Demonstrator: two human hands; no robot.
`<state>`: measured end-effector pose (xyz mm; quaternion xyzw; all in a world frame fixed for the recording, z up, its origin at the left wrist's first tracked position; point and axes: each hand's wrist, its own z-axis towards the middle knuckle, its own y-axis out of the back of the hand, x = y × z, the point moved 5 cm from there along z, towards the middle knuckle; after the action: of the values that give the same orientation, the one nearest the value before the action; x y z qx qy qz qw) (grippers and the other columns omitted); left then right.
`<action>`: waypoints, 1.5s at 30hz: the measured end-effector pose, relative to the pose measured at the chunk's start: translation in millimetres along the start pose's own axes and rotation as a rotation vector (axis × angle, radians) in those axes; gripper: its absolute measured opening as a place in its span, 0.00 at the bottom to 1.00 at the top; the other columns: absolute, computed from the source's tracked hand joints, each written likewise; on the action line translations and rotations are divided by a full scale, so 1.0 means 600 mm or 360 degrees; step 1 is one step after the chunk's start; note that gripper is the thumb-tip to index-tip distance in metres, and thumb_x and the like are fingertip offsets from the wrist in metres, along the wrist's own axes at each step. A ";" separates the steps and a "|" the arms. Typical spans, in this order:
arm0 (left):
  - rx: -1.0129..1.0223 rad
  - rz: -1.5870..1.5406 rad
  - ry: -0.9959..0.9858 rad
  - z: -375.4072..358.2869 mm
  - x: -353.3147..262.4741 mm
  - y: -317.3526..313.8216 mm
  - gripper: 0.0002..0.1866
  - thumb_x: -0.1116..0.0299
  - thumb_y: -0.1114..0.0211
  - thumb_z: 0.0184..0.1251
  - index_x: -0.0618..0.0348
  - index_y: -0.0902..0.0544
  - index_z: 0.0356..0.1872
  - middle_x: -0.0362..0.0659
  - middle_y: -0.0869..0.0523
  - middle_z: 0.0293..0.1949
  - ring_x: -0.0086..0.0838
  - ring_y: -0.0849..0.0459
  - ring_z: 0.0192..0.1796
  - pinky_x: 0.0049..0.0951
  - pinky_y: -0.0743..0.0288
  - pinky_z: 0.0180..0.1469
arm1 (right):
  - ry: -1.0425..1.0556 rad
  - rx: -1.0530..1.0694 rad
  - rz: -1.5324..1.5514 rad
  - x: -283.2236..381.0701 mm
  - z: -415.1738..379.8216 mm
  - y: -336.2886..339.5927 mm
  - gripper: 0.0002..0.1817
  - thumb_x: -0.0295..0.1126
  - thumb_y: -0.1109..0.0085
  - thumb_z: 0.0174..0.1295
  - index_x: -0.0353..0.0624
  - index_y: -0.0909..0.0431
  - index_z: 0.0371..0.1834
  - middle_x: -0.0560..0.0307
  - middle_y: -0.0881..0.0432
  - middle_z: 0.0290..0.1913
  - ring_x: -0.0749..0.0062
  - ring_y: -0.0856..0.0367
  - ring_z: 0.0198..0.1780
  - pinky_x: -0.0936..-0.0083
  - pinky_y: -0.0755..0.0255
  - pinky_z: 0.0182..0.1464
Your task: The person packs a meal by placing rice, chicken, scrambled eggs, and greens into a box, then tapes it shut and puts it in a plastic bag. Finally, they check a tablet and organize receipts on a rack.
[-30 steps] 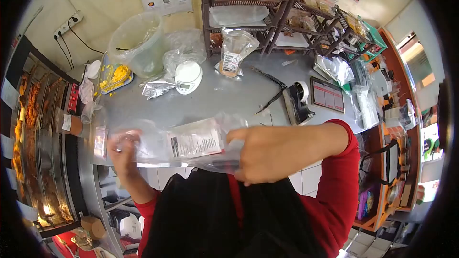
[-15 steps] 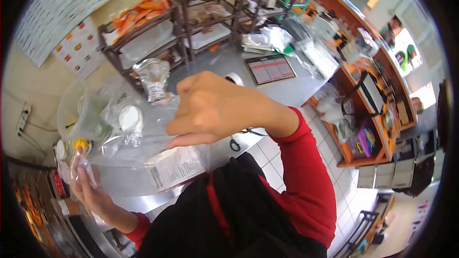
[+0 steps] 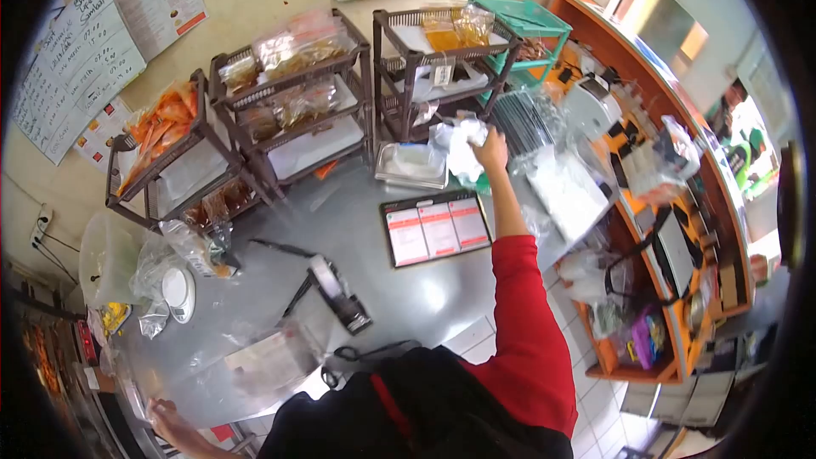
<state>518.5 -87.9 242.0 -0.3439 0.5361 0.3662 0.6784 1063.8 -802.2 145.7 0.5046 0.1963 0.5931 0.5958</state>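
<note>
My right hand (image 3: 491,153) reaches far across the steel table, its fingers closed on a crumpled white plastic bag (image 3: 465,143). This bag lies beside a shallow metal tray (image 3: 411,165) holding a clear packet. At the table's near left edge is my left hand (image 3: 167,422), blurred, its fingers pinched at a clear plastic bag (image 3: 129,389). A clear packet with a paper label (image 3: 268,364) lies near my body. Close to it are black-handled scissors (image 3: 347,354) and a black tape dispenser (image 3: 340,296).
Brown plastic racks (image 3: 293,132) with bagged food stand along the wall. A framed menu card (image 3: 436,228) lies mid-table. On the left are a white round scale (image 3: 178,291) and a clear tub (image 3: 109,259). An orange shelf unit (image 3: 671,246) bounds the right side.
My right hand has gone from above the near table to the white bag at the back. My left hand has dropped lower, toward the near edge. The view has shifted, showing more of the table.
</note>
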 end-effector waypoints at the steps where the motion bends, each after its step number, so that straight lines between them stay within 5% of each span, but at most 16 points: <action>1: -0.0102 0.0078 -0.0009 -0.004 0.001 0.003 0.19 0.60 0.45 0.70 0.66 0.24 0.53 0.43 0.22 0.48 0.29 0.25 0.52 0.30 0.33 0.59 | -0.0101 0.0129 -0.0077 -0.018 0.018 -0.041 0.43 0.48 0.30 0.44 0.44 0.39 0.63 0.36 0.29 0.53 0.43 0.24 0.50 0.57 0.30 0.55; 3: -0.0259 0.0150 0.0010 -0.016 -0.005 -0.006 0.19 0.60 0.47 0.71 0.66 0.23 0.52 0.43 0.23 0.47 0.31 0.24 0.52 0.33 0.35 0.63 | 0.0018 0.0040 -0.0305 -0.022 0.020 -0.062 0.30 0.44 0.31 0.46 0.47 0.26 0.53 0.41 0.24 0.49 0.46 0.24 0.49 0.56 0.34 0.58; 6: -0.0317 0.0243 -0.0007 -0.035 -0.032 -0.032 0.23 0.56 0.49 0.73 0.66 0.26 0.57 0.45 0.26 0.55 0.33 0.25 0.55 0.35 0.37 0.64 | 0.0205 0.0405 -0.0159 -0.094 0.067 -0.156 0.16 0.37 0.37 0.49 0.45 0.18 0.42 0.43 0.18 0.41 0.48 0.23 0.52 0.54 0.31 0.55; 9: -0.0078 0.0173 -0.0002 -0.040 -0.035 -0.029 0.25 0.55 0.49 0.73 0.67 0.28 0.59 0.47 0.26 0.57 0.34 0.25 0.55 0.34 0.35 0.63 | -0.0125 0.0148 0.0479 -0.106 0.083 -0.085 0.08 0.34 0.42 0.51 0.46 0.14 0.30 0.45 0.17 0.30 0.49 0.18 0.40 0.57 0.26 0.47; 10: -0.0098 0.0170 0.0026 -0.043 -0.037 -0.032 0.26 0.54 0.49 0.72 0.68 0.28 0.59 0.47 0.25 0.57 0.34 0.24 0.55 0.33 0.34 0.62 | 0.0024 0.0108 0.0593 -0.116 0.091 -0.078 0.08 0.32 0.42 0.51 0.48 0.15 0.33 0.42 0.17 0.31 0.45 0.18 0.35 0.58 0.25 0.40; 15: -0.0184 0.0871 0.0217 -0.024 -0.017 0.037 0.29 0.51 0.47 0.70 0.69 0.26 0.57 0.50 0.21 0.52 0.32 0.22 0.52 0.31 0.31 0.59 | 0.0109 0.0142 0.0901 -0.141 0.131 -0.022 0.07 0.30 0.29 0.45 0.40 0.15 0.26 0.59 0.18 0.19 0.84 0.26 0.20 0.79 0.31 0.25; 16: -0.0350 0.1714 -0.0183 -0.054 -0.071 -0.023 0.29 0.47 0.47 0.69 0.69 0.22 0.51 0.49 0.18 0.44 0.31 0.20 0.49 0.29 0.29 0.55 | 0.0096 0.0220 0.1050 -0.133 0.131 -0.001 0.06 0.29 0.30 0.47 0.40 0.15 0.26 0.61 0.18 0.20 0.85 0.27 0.21 0.82 0.32 0.25; 19: -0.1749 0.1988 -0.1597 -0.237 -0.279 -0.288 0.21 0.55 0.45 0.68 0.68 0.20 0.42 0.46 0.17 0.37 0.33 0.19 0.46 0.30 0.29 0.53 | 0.0036 0.0356 0.1458 -0.123 0.123 0.029 0.07 0.27 0.32 0.50 0.38 0.15 0.31 0.64 0.18 0.26 0.85 0.26 0.27 0.87 0.34 0.29; 21: -0.1062 0.0307 -0.1853 -0.277 -0.244 -0.407 0.14 0.64 0.39 0.64 0.66 0.22 0.40 0.43 0.19 0.38 0.35 0.20 0.45 0.36 0.28 0.52 | 0.0030 0.0281 0.1655 -0.076 0.077 0.108 0.08 0.27 0.33 0.53 0.37 0.16 0.36 0.64 0.18 0.30 0.86 0.26 0.29 0.88 0.34 0.31; 25: 0.0581 0.0097 -0.0585 -0.364 -0.056 -0.739 0.14 0.67 0.37 0.61 0.66 0.22 0.43 0.43 0.19 0.39 0.30 0.21 0.42 0.29 0.28 0.46 | 0.0366 0.0447 0.1830 0.069 -0.095 0.262 0.05 0.25 0.35 0.53 0.39 0.17 0.33 0.66 0.19 0.29 0.85 0.25 0.28 0.87 0.33 0.30; 28: 0.0843 0.0000 0.0039 -0.435 0.026 -0.824 0.16 0.69 0.35 0.59 0.65 0.23 0.46 0.44 0.19 0.40 0.27 0.21 0.40 0.24 0.28 0.41 | 0.0986 0.0312 0.1605 0.135 -0.227 0.297 0.07 0.21 0.32 0.44 0.37 0.19 0.28 0.56 0.19 0.28 0.76 0.22 0.25 0.81 0.28 0.28; 31: 0.1121 0.0222 0.0311 -0.427 0.029 -0.816 0.18 0.72 0.33 0.57 0.65 0.23 0.49 0.44 0.19 0.40 0.23 0.21 0.38 0.18 0.28 0.36 | 0.0641 0.0705 0.1781 0.123 -0.282 0.277 0.07 0.20 0.31 0.45 0.37 0.18 0.29 0.57 0.19 0.28 0.77 0.21 0.24 0.83 0.28 0.28; 34: 0.1820 0.0755 0.0625 -0.402 0.020 -0.813 0.13 0.72 0.28 0.52 0.64 0.18 0.38 0.40 0.17 0.31 0.19 0.19 0.29 0.18 0.27 0.30 | 0.0287 0.1374 0.2028 0.100 -0.330 0.232 0.05 0.21 0.32 0.50 0.36 0.18 0.30 0.60 0.19 0.28 0.81 0.22 0.26 0.85 0.29 0.27; 37: 0.2212 0.0536 0.0895 -0.401 0.015 -0.797 0.07 0.73 0.29 0.52 0.65 0.17 0.28 0.35 0.19 0.21 0.17 0.22 0.22 0.19 0.29 0.25 | -0.0227 0.2172 0.2116 0.091 -0.376 0.212 0.05 0.22 0.33 0.53 0.33 0.19 0.32 0.60 0.19 0.28 0.82 0.21 0.28 0.85 0.29 0.29; 41: 0.1768 0.0460 0.0741 -0.374 0.019 -0.758 0.04 0.80 0.31 0.52 0.66 0.17 0.30 0.39 0.16 0.27 0.19 0.18 0.29 0.18 0.25 0.33 | -0.0240 0.1952 0.2290 0.094 -0.389 0.195 0.03 0.22 0.35 0.56 0.33 0.19 0.31 0.61 0.20 0.27 0.81 0.21 0.29 0.85 0.29 0.30; 45: 0.1272 0.0139 0.0961 -0.400 0.005 -0.757 0.11 0.82 0.31 0.49 0.64 0.17 0.36 0.39 0.15 0.33 0.18 0.18 0.35 0.18 0.26 0.39 | 0.0145 0.2008 0.2182 0.120 -0.382 0.215 0.02 0.20 0.39 0.57 0.35 0.22 0.32 0.60 0.20 0.30 0.79 0.19 0.31 0.83 0.26 0.31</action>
<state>798.2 -518.6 227.3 -0.1249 0.8208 0.0444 0.5557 823.2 -680.2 184.9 0.7170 0.1647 0.6181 -0.2771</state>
